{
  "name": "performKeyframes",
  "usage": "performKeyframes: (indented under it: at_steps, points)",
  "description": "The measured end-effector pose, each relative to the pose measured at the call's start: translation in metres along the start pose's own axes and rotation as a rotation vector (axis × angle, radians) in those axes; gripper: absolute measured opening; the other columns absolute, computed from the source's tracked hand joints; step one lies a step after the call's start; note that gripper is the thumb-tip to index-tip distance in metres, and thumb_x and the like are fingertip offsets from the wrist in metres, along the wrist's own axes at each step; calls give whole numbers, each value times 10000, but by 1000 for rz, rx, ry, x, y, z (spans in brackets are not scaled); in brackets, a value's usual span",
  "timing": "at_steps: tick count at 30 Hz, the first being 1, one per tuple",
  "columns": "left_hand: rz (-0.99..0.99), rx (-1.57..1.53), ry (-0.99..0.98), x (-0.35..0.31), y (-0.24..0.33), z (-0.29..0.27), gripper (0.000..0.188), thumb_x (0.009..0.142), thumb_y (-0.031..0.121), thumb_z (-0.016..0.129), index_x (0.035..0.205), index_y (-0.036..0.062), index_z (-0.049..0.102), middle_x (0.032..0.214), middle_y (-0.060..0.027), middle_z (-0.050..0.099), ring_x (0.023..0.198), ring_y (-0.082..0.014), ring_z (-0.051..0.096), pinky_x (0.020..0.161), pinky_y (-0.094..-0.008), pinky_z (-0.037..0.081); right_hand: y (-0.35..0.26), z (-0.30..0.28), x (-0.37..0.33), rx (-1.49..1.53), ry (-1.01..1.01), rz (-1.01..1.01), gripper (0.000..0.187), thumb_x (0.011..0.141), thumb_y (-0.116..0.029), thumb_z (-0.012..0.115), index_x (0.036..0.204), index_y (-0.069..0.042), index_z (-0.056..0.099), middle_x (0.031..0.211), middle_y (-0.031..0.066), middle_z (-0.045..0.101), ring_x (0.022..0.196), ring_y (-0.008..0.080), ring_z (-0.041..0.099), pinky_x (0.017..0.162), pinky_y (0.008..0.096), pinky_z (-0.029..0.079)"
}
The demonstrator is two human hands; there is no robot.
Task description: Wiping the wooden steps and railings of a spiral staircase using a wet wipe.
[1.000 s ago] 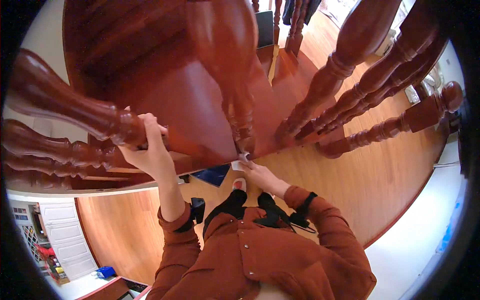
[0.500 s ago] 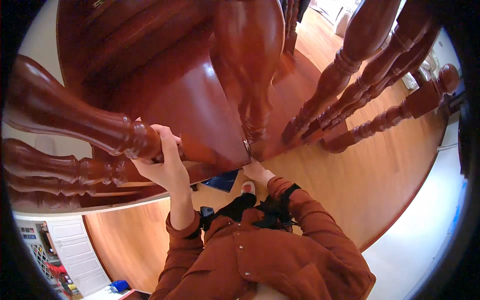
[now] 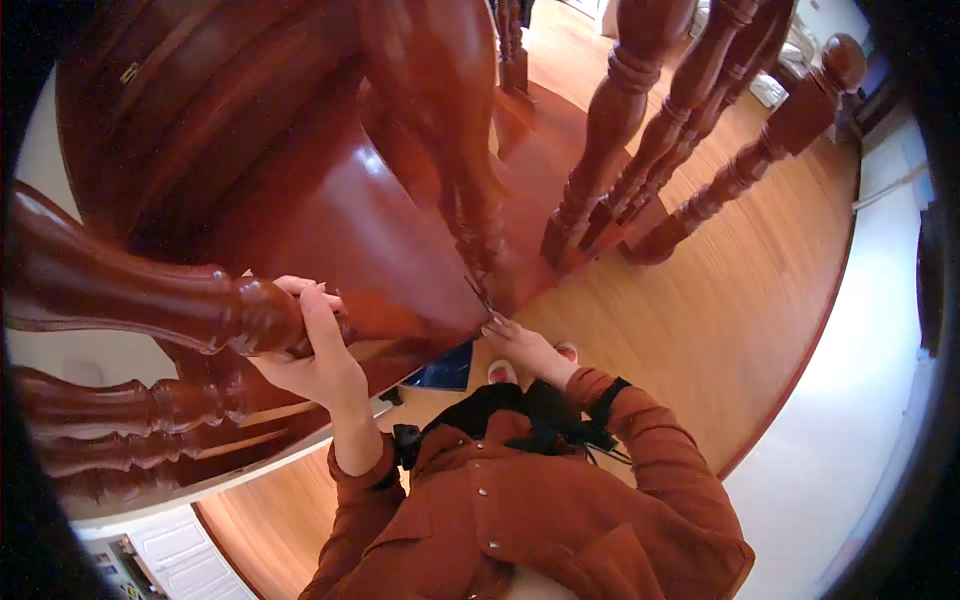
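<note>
My left hand (image 3: 322, 362) is wrapped round the narrow lower end of a thick, glossy red-brown turned baluster (image 3: 130, 285) at the left. Its fingers curl over the far side, and the thumb shows on top. At the front corner of a polished stair tread (image 3: 300, 235), my right hand (image 3: 525, 347) has its fingertips pinched together. They are at a thin dark strip by the foot of the middle baluster (image 3: 470, 190). Whether the strip is held or is part of the tread's edge, I cannot make out.
More turned balusters (image 3: 610, 130) rise at the right, with a round-topped post (image 3: 780, 130) beyond. Others (image 3: 110, 405) stand at the lower left. Below are a wood floor (image 3: 740, 290), a dark blue flat thing (image 3: 445, 368), my shoes (image 3: 502, 372) and a white wall (image 3: 830, 430).
The view has shifted, so the stairs and balusters sit further left. My left hand keeps its hold on the baluster. My right hand stays at the tread corner, its fingers now showing more.
</note>
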State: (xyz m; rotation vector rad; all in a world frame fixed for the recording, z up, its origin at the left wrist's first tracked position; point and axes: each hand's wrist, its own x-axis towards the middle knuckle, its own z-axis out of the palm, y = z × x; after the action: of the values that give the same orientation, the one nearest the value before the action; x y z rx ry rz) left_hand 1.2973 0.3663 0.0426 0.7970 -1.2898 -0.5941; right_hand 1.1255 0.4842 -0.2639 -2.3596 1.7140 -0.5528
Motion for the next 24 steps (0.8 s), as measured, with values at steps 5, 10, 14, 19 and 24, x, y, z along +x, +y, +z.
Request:
performKeyframes:
  at_steps: [5,10,14,19,24]
  points:
    - [2,-17,-36,-1,0,4,181,919,51,604,1062,4,503,833,-59,623,695,-113,567,779,-346,533,51,-1,-42,125,100,254,500,860,-57,532,1355,-18,477,1505,139,367,1404,318,337,1120,372,367]
    - [26,20,-3,2,-2,-5,204,925,54,598,1094,1,497,840,-60,627,724,-118,574,776,-346,534,34,-14,-19,70,133,435,507,872,22,453,1376,-20,437,1533,145,314,1401,321,343,1134,362,357]
    - [-13,-79,18,-1,-1,10,326,871,-23,619,1144,-2,443,853,-80,613,662,-91,551,583,-224,476,19,48,-10,-234,197,428,520,863,-35,499,1368,45,407,1489,236,317,1372,381,364,1063,382,426]
    - [-3,40,68,-5,-1,9,421,892,0,620,1267,-28,431,928,-79,620,702,-94,557,626,-238,491,2,37,-3,-125,265,480,569,836,-50,528,1382,34,397,1486,244,307,1330,386,409,1006,390,473]
    - [395,589,222,-22,-1,17,722,917,147,647,1486,-41,245,1494,-275,261,1310,-361,417,1095,-457,337,0,28,-19,459,80,381,468,856,-58,530,1321,-52,481,1257,254,538,1017,393,623,805,446,541]
